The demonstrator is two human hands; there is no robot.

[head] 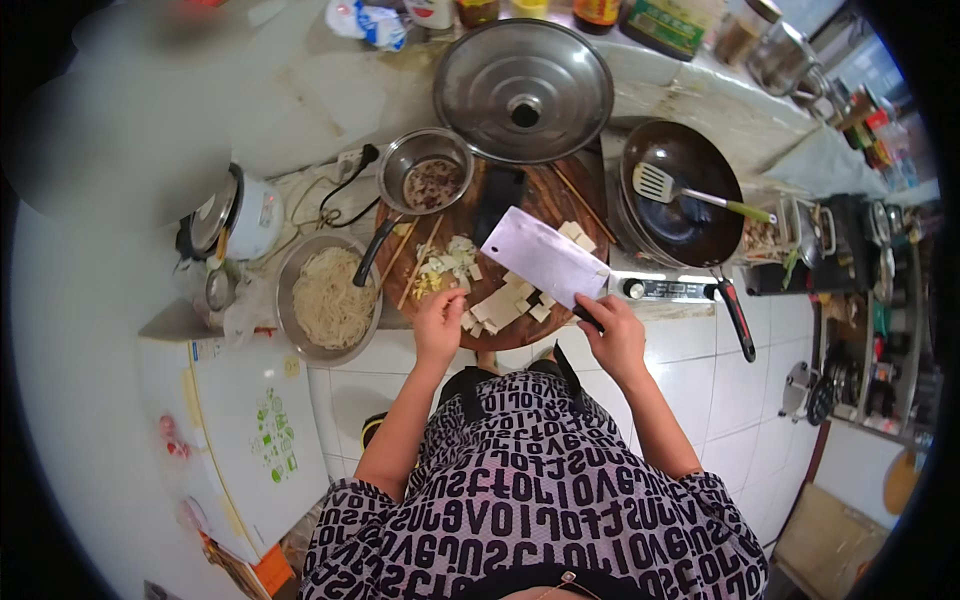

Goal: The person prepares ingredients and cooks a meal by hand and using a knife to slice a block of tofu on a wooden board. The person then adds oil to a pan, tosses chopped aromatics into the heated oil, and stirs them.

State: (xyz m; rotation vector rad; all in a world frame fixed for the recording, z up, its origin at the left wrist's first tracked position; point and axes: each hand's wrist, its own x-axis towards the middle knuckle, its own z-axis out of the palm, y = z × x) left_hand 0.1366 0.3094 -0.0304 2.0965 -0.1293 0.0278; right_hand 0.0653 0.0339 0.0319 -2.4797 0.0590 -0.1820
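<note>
My right hand [615,336] grips the black handle of a cleaver [551,255]. Its broad blade is held above the round wooden cutting board [491,339], slanting away to the upper left. White blocks that look like tofu [504,304] lie cut under and beside the blade, and more pieces [576,235] sit past its far edge. At the board's near left, my left hand [439,326] has its fingers drawn together, with nothing visible in them. Just beyond it are chopped yellow bits [427,283] and pale chopped pieces [454,256].
A steel bowl of noodles [334,296] stands left, under the saucepan's [426,171] black handle. Chopsticks [418,261] lie on the board. A large lid [523,90] leans behind. Right is a wok [679,217] with a slotted turner [656,182], its handle jutting past the cooktop [671,289].
</note>
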